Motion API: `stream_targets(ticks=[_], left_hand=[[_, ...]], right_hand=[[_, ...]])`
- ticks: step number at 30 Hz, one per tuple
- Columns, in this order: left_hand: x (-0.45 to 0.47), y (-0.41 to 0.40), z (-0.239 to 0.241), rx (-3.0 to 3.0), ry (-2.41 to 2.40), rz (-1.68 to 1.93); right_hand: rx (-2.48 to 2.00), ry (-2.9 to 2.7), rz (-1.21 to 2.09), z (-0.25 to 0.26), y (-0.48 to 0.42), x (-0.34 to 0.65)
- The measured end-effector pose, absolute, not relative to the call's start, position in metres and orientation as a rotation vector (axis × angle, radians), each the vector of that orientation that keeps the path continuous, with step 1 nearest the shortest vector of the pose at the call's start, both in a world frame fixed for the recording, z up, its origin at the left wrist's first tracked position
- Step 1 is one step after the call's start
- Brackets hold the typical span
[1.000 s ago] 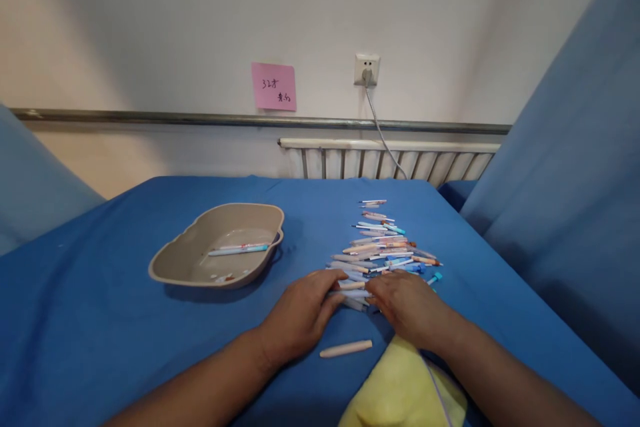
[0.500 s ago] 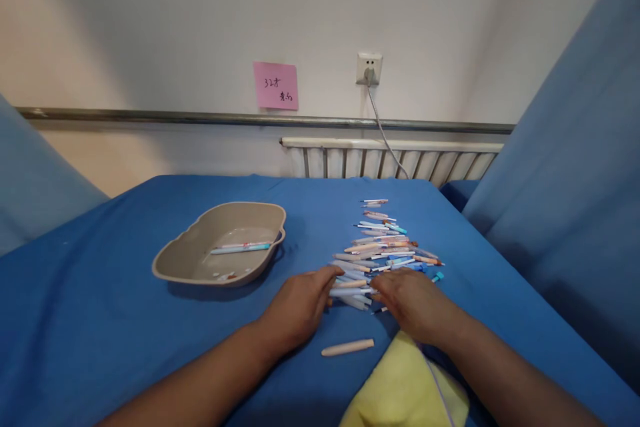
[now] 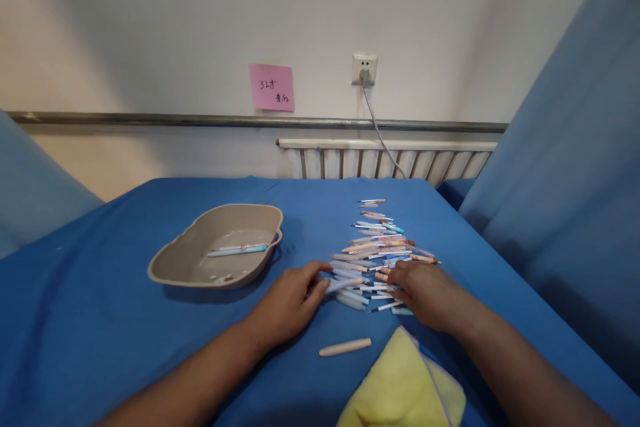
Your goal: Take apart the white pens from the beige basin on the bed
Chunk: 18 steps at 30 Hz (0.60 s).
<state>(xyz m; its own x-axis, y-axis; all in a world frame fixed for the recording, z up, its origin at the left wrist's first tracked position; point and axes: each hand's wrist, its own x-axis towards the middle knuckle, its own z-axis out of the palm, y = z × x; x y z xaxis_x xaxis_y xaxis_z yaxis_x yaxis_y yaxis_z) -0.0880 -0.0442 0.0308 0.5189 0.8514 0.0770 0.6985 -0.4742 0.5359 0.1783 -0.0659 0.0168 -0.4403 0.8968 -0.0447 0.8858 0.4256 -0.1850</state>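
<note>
A long heap of pens and pen parts [image 3: 373, 250] lies across the blue cloth in front of me. At its left edge my left hand [image 3: 293, 300] pinches the end of a pale lilac pen barrel [image 3: 345, 283] between thumb and fingers. My right hand [image 3: 427, 290] is over the right side of the heap, fingers curled down among the pens; what they grip, if anything, is hidden. Nearer to me a single cream pen barrel [image 3: 345, 347] lies apart from the heap.
On the left stands a beige basin [image 3: 180, 263] with a couple of pens [image 3: 240, 250] in it. A folded yellow cloth [image 3: 400, 387] lies at the front. Blue curtains [image 3: 555, 167] hang at the sides; a metal rail [image 3: 200, 119] runs along the wall.
My left hand has drawn slightly left, its thumb and fingers now at the lilac barrel, which has tilted. My right hand has shifted right, uncovering white and blue pen parts.
</note>
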Motion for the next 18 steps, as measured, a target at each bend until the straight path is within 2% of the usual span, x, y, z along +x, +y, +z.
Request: stream_targets(ticks=[11, 18], left_hand=[[-0.071, -0.056, 0.019, 2.593, 1.061, 0.408], [-0.084, -0.046, 0.024, 2.549, 1.161, 0.284]], right_hand=[[-1.475, -2.601, 0.289, 0.024, -0.076, 0.151], [-1.521, -2.543, 0.320, 0.017, -0.070, 0.167]])
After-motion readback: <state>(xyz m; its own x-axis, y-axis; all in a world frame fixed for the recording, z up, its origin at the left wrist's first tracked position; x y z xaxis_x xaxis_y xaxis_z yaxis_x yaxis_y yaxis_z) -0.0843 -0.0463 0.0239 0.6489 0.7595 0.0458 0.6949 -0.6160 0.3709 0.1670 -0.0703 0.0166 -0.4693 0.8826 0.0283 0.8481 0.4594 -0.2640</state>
